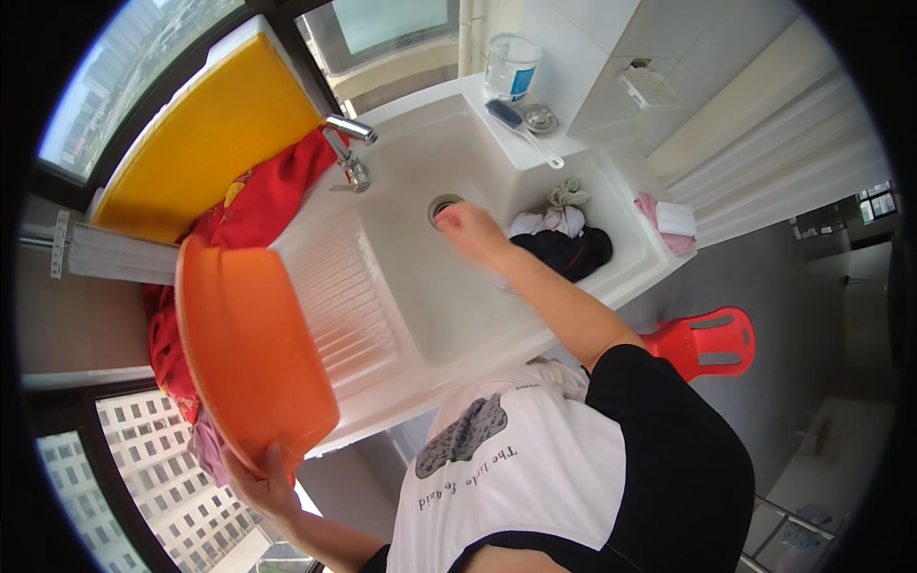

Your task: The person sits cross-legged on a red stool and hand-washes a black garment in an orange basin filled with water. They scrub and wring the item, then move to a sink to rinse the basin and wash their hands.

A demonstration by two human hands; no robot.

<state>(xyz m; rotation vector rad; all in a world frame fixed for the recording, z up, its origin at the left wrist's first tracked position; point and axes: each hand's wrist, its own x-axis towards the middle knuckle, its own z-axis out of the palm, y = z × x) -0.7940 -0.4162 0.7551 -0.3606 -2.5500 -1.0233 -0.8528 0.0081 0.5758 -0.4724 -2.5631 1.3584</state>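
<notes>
My left hand [269,480] grips the rim of an orange plastic basin [265,322], which is tipped on its side over the left end of the washboard [344,308]. Over the white laundry sink [444,301], my right hand [469,229] is at the metal drain [445,204], slightly blurred. Its fingertips partly cover the drain, so I cannot tell whether they hold anything. A chrome faucet [351,161] rises from the back edge. Dark clothing [573,251] and pale cloths [548,220] lie in the side compartment on the right.
A scrub brush [526,132], a metal strainer [539,118] and a clear plastic tub [512,68] stand on the back right corner. Red cloth [272,193] lies behind the sink by a yellow panel [222,136]. A red plastic chair [706,344] is at right.
</notes>
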